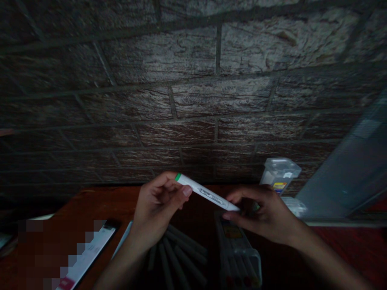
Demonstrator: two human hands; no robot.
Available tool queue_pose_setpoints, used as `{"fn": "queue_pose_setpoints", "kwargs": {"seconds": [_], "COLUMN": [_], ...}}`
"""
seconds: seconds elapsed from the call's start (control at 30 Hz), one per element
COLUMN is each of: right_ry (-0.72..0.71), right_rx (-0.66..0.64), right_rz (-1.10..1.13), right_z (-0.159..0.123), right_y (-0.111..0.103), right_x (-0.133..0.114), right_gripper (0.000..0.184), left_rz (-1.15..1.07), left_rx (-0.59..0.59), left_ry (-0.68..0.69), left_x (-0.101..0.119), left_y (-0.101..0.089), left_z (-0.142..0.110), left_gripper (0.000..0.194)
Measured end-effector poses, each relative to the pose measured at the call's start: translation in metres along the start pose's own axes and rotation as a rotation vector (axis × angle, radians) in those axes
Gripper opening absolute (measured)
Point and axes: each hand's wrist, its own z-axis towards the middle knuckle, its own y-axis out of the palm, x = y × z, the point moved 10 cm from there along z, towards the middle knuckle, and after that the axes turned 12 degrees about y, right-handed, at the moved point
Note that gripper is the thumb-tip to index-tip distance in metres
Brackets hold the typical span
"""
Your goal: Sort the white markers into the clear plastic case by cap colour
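Note:
A white marker [208, 195] with a green end and dark printing on its barrel is held slantwise above the table. My left hand [159, 207] pinches it near the green end between thumb and fingers. At the lower, tapered end, the thumb and index finger of my right hand [267, 211] close around the tip from both sides. Several loose grey-looking markers [181, 253] lie fanned out below my left hand. Under my right hand is a clear plastic case [257, 262] with several markers inside, their ends red and yellow.
A clear plastic container [278, 171] with a yellow label stands behind my right hand. On the left lies a phone [96, 243] with a lit screen, partly pixelated. The wooden table [90, 199] meets a brick-patterned wall [193, 96]. A grey panel [347, 161] leans at the right.

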Motion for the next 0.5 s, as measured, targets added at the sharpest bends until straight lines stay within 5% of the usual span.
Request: {"fn": "queue_pose_setpoints", "kwargs": {"seconds": [0.5], "right_ry": [-0.002], "right_rx": [-0.002], "right_rz": [-0.010], "right_z": [0.0003], "right_y": [-0.0009], "right_x": [-0.0008], "right_gripper": [0.009], "left_rz": [0.011], "left_rx": [0.009], "left_ry": [-0.003], "left_x": [-0.0001], "left_y": [0.0003], "left_z": [0.0011], "left_gripper": [0.010]}}
